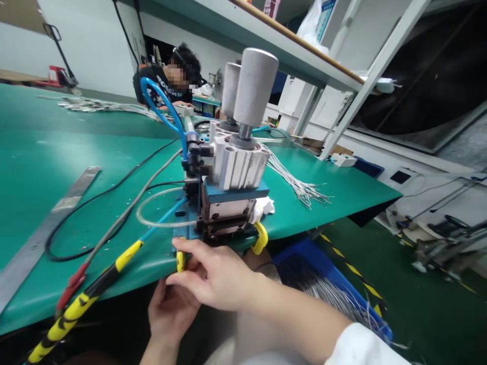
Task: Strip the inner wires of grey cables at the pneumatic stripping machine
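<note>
Right hand [218, 274] pinches a yellow piece [181, 259] at table edge [148, 261]; left hand [173, 310] below, hold unclear.

It's a factory-type wkshop, w/ pneum. machine [240, 170] on green workbench [353, 188], wire bundle [292, 180], pallet jack [58, 76] & striped floor tape [338, 252]

Green across the table [125, 147], darker green on the floor [437, 304], with yellow and black stripes along the floor tape [352, 266]. Silver-grey on the press [241, 167], blue on its plate [238, 192]. Yellow with black marks on the tab [180, 261], plain yellow on the hook [262, 237]. Bright blue in the looped tube [184, 147], black in the cable [48, 241] — and patchy yellow and black around the hose [79, 304]. White on the wires [292, 177], grey on the ruler [38, 233], blue on the bin [300, 253] — white again on the cuff [365, 347].
</note>
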A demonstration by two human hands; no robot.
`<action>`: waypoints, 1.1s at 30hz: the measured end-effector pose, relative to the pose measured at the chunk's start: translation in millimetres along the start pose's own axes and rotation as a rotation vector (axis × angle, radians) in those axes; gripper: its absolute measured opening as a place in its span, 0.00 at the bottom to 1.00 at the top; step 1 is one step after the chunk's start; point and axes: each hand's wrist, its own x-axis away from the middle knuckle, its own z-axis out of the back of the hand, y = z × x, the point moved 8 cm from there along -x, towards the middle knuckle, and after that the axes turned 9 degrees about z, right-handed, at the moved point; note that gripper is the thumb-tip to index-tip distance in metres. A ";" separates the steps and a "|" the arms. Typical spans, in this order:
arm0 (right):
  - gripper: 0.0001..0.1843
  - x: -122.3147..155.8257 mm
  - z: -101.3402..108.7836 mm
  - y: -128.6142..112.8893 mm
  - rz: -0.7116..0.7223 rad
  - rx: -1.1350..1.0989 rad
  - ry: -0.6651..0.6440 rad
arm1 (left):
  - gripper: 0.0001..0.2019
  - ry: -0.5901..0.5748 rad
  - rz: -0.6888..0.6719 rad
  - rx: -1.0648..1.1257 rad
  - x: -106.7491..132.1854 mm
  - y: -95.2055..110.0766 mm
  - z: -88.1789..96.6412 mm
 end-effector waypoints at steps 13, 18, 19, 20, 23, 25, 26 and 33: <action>0.31 -1.7 -2.1 -1.1 0.031 0.084 -0.044 | 0.28 0.319 -0.114 -0.252 18.4 35.9 14.0; 0.30 3.3 -0.1 -1.5 0.023 0.012 -0.001 | 0.15 0.340 -0.063 -0.337 20.3 28.2 -2.1; 0.30 4.2 -0.2 -0.5 0.019 -0.007 0.010 | 0.14 0.342 -0.064 -0.347 19.8 26.4 -4.9; 0.29 4.9 -0.7 0.3 0.019 -0.032 0.016 | 0.12 0.341 -0.069 -0.355 19.2 24.7 -7.4; 0.27 6.9 -3.2 2.5 0.012 -0.130 0.022 | 0.06 0.324 -0.070 -0.368 17.8 18.8 -10.8; 0.27 8.4 -4.5 3.7 0.001 -0.187 0.022 | 0.06 0.305 -0.058 -0.373 17.3 13.8 -9.3; 0.27 9.3 -4.9 4.3 -0.006 -0.202 0.022 | 0.07 0.293 -0.052 -0.372 16.8 11.3 -7.7; 0.28 15.3 -4.1 8.8 -0.035 -0.209 0.047 | 0.11 0.204 -0.095 -0.274 6.4 5.7 7.5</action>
